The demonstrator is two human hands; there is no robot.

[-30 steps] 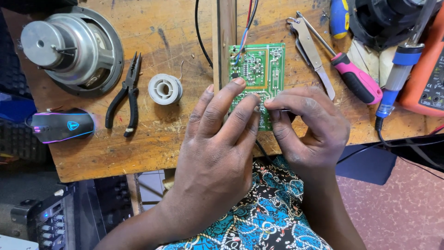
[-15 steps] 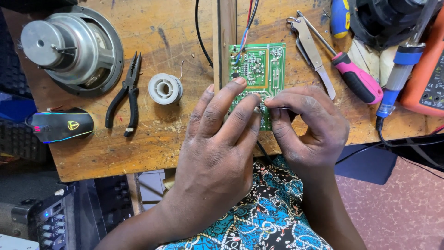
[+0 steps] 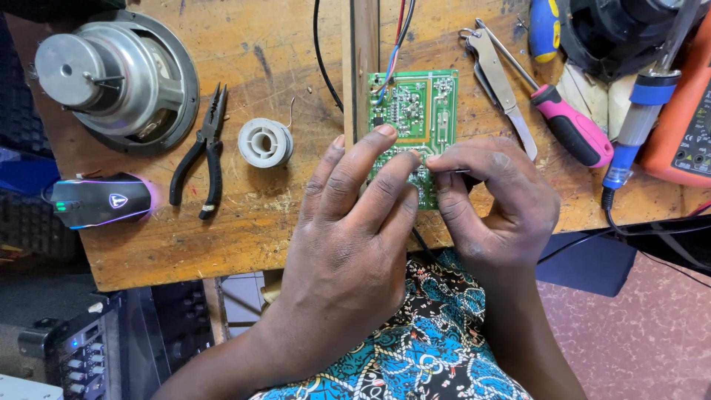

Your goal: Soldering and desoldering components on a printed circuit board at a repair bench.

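Green circuit board (image 3: pixel 415 111) flat on wooden workbench (image 3: pixel 259 207), near centre, beside upright wooden strip (image 3: pixel 364 67); red, blue, black wires (image 3: pixel 396 37) run from its top edge. Left hand (image 3: pixel 348 252) lies over board's lower half, fingers (image 3: pixel 370 159) spread narrow, pressing it down. Right hand (image 3: pixel 492 204) at board's right edge, thumb and forefinger pinched on small thin metal part (image 3: pixel 459 171), kind unclear. Left of board: solder spool (image 3: pixel 265 142), black pliers (image 3: pixel 204 152), loudspeaker (image 3: pixel 111 74), lit computer mouse (image 3: pixel 100 200). Right: pink-handled screwdriver (image 3: pixel 570 133), soldering iron (image 3: pixel 637 126)
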